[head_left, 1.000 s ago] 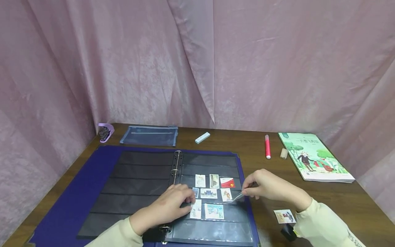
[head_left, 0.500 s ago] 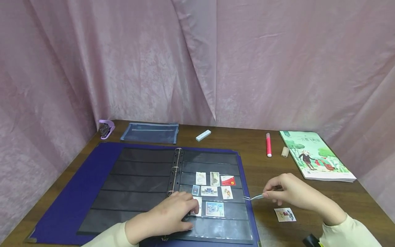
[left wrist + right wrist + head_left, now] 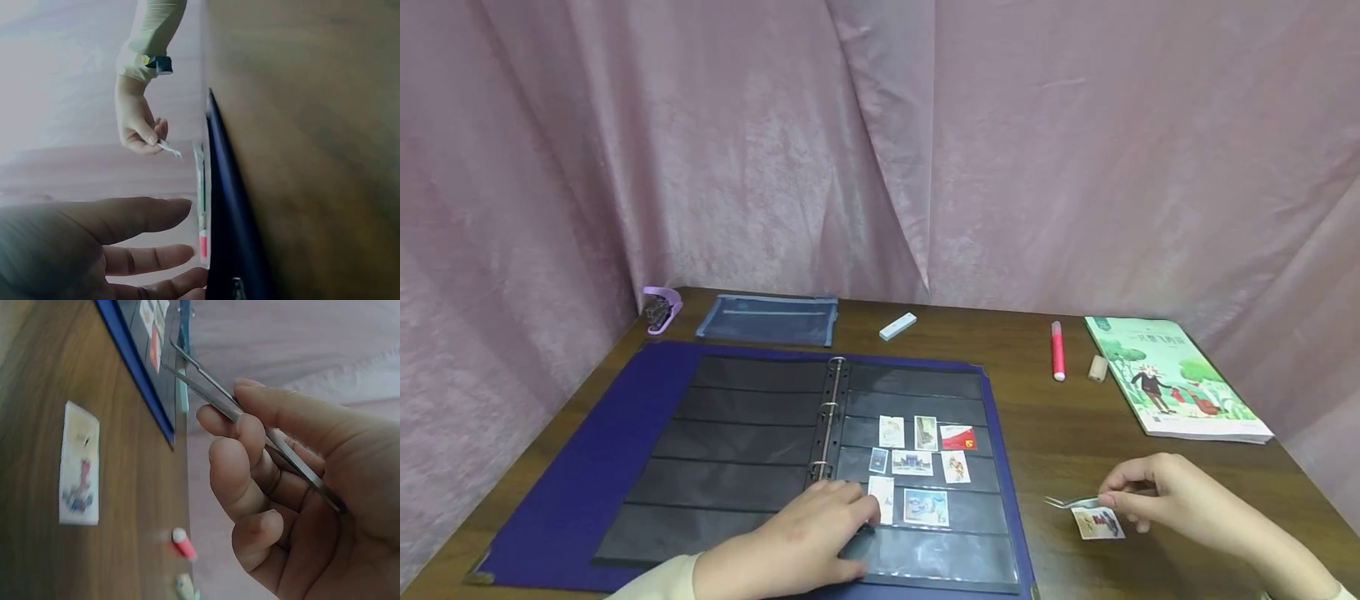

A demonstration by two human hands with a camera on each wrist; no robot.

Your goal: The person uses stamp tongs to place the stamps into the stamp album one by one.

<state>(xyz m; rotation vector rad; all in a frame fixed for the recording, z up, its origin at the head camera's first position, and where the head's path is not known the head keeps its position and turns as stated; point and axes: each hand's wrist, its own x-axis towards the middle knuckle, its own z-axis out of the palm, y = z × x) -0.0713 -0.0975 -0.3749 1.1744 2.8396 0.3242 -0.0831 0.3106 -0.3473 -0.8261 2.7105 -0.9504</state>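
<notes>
A stamp album [image 3: 730,446] lies spread on the table, with several stamps in the strips of its right page. My left hand [image 3: 808,533] rests on that page's lower left, its fingers relaxed and partly over a tall white stamp [image 3: 882,498]. In the left wrist view those fingers hold nothing. Off the album's right edge, my right hand [image 3: 1157,492] pinches metal tweezers [image 3: 215,402] between thumb and fingers; their tips stand apart with nothing between them. Below the tweezers a loose stamp [image 3: 80,469] lies on the wooden table.
Behind the album are a blue mesh pouch [image 3: 767,323], a white block [image 3: 898,326] and a purple object [image 3: 662,310]. Toward the back right lie a pink marker [image 3: 1057,352], a small beige piece [image 3: 1097,368] and a green-covered book [image 3: 1176,379]. A pink curtain [image 3: 775,150] hangs behind.
My right hand has moved right and down with the tweezers, from the stamps on the page to above the loose stamp. My left hand has slid slightly down the page.
</notes>
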